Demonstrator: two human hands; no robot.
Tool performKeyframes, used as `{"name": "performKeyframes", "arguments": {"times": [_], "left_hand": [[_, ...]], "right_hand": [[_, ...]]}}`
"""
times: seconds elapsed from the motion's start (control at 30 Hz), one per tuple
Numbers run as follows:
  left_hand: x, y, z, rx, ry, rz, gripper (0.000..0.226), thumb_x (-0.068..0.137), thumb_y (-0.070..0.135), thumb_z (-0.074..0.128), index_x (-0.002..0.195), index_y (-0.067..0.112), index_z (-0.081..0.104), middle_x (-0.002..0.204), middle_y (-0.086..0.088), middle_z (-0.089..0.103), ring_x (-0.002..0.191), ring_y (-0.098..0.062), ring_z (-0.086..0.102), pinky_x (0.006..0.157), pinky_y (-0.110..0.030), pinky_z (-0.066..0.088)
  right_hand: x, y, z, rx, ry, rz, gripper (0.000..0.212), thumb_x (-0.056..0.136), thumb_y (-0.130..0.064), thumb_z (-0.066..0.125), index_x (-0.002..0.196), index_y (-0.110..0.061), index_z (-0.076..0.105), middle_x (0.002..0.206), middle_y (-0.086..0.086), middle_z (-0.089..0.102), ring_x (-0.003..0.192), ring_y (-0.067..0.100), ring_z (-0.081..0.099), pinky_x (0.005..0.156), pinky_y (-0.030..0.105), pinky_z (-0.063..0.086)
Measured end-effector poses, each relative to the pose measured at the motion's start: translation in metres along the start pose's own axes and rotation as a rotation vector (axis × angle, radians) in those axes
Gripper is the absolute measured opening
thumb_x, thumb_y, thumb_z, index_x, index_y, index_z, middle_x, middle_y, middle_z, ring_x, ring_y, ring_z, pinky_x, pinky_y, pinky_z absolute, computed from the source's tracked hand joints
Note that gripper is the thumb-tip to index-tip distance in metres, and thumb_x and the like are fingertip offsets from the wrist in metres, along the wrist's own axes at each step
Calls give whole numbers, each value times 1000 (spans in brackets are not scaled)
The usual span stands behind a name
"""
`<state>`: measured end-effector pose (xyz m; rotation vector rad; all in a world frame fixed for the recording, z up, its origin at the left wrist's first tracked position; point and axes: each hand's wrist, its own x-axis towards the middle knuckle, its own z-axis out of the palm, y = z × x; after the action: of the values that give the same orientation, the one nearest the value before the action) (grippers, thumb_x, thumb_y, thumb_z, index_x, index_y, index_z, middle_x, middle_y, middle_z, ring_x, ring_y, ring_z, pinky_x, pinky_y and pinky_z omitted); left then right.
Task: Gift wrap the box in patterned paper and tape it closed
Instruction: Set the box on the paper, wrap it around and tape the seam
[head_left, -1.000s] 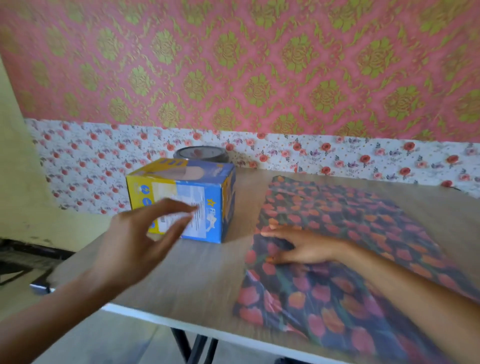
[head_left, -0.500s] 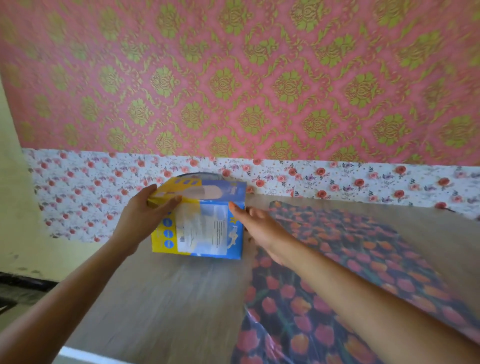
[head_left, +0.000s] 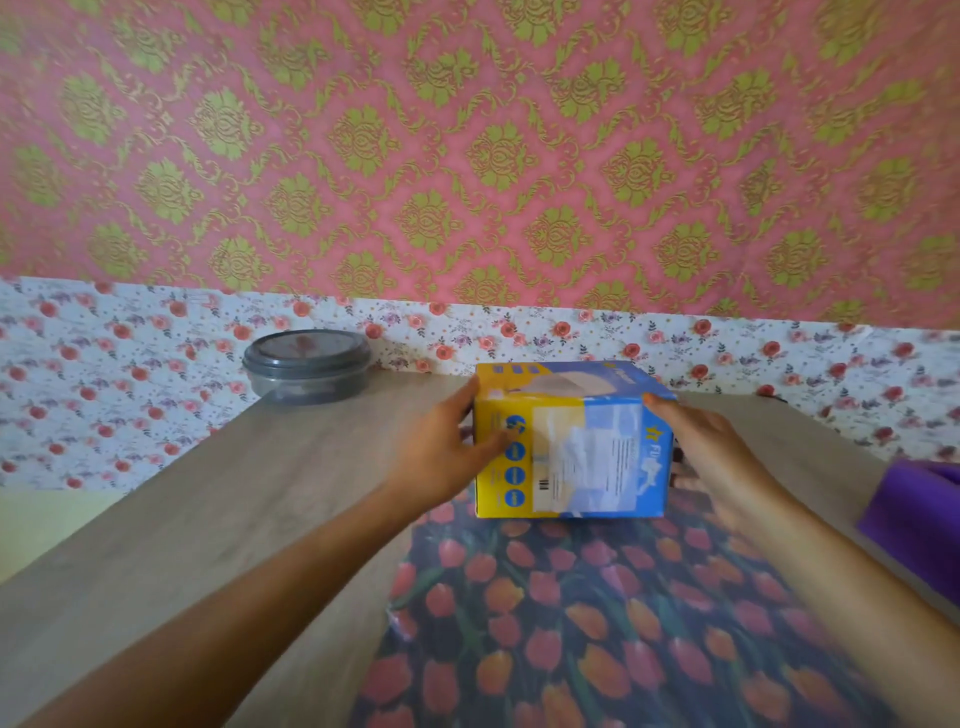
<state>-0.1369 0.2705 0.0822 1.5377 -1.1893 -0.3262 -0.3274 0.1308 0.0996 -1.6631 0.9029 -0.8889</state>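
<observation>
A yellow and blue cardboard box (head_left: 576, 447) stands on the far part of the dark wrapping paper (head_left: 587, 618), which is printed with red and orange tulips. My left hand (head_left: 447, 452) grips the box's left side, thumb on the front face. My right hand (head_left: 711, 447) holds the right side, fingertips at the top right corner. Both arms reach forward over the paper.
A round grey lidded container (head_left: 309, 366) sits at the back left of the wooden table (head_left: 234, 499), against the flowered wall. Something purple (head_left: 919, 514) lies at the right edge. The table's left edge runs diagonally.
Both hands took hold of the box and carried it from the bare table at the left onto the wrapping paper. The grey container behind it is now uncovered.
</observation>
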Motion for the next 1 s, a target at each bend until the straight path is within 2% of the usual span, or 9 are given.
{"name": "performKeyframes", "arguments": {"times": [0.1, 0.2, 0.33, 0.47, 0.6, 0.77, 0.9, 0.93, 1.0], "left_hand": [[-2, -4, 14, 19, -14, 36, 57, 87, 9, 64, 121, 43, 35, 98, 27, 56, 91, -1, 60, 89, -16, 49], [-7, -4, 20, 41, -9, 58, 60, 87, 5, 62, 117, 42, 25, 93, 34, 50, 89, 4, 54, 73, 2, 42], [-9, -5, 20, 15, -38, 62, 59, 88, 7, 62, 122, 41, 28, 100, 34, 52, 103, -5, 55, 73, -2, 47], [-14, -9, 25, 22, -42, 96, 66, 88, 12, 63, 131, 44, 24, 113, 39, 44, 101, 11, 52, 78, -5, 46], [-13, -15, 19, -58, 75, 35, 74, 85, 44, 56, 146, 30, 19, 133, 15, 37, 122, -9, 43, 101, -32, 41], [28, -27, -6, -143, 201, -255, 50, 98, 36, 40, 144, 17, 31, 146, -7, 37, 131, -26, 39, 105, -38, 34], [68, -49, -13, -76, 136, -470, 54, 99, 37, 39, 144, 7, 32, 147, -12, 35, 132, -32, 37, 106, -44, 33], [76, -55, -11, -98, 133, -491, 51, 100, 32, 40, 141, 3, 35, 142, -12, 39, 128, -32, 40, 103, -42, 36], [92, -66, -6, -182, 112, -498, 33, 100, 18, 41, 126, -2, 47, 122, -10, 46, 109, -27, 47, 90, -36, 39]], "right_hand": [[-6, 11, -12, 32, 1, 25, 28, 92, -34, 51, 95, -8, 61, 78, 3, 62, 67, 16, 55, 63, 29, 40], [-9, 20, -18, 71, 1, 38, 19, 91, -33, 53, 87, -16, 61, 75, 0, 62, 67, 16, 55, 66, 30, 41], [-9, 27, -22, 85, 5, 52, 17, 90, -33, 54, 87, -19, 62, 82, 0, 65, 75, 17, 58, 77, 36, 43], [-12, 29, -31, 97, -20, 52, 13, 90, -29, 55, 85, -19, 62, 84, 2, 64, 78, 19, 59, 72, 34, 45], [-7, 26, -46, 134, 5, 26, 10, 89, -30, 56, 86, -22, 62, 87, -1, 65, 83, 15, 59, 73, 32, 44], [23, 21, -57, 58, 132, 5, 19, 89, -33, 58, 100, -18, 61, 107, 2, 62, 99, 20, 57, 85, 36, 43], [57, 23, -51, -31, 125, -6, 14, 92, -16, 55, 100, -7, 61, 91, 7, 61, 68, 9, 51, 56, 16, 42], [66, 24, -50, -60, 114, 6, 16, 92, -12, 54, 101, -2, 63, 92, 10, 62, 68, 12, 53, 51, 13, 41], [89, 32, -50, -111, 93, 54, 24, 91, -12, 57, 104, 7, 64, 105, 21, 65, 88, 26, 63, 57, 17, 42]]}}
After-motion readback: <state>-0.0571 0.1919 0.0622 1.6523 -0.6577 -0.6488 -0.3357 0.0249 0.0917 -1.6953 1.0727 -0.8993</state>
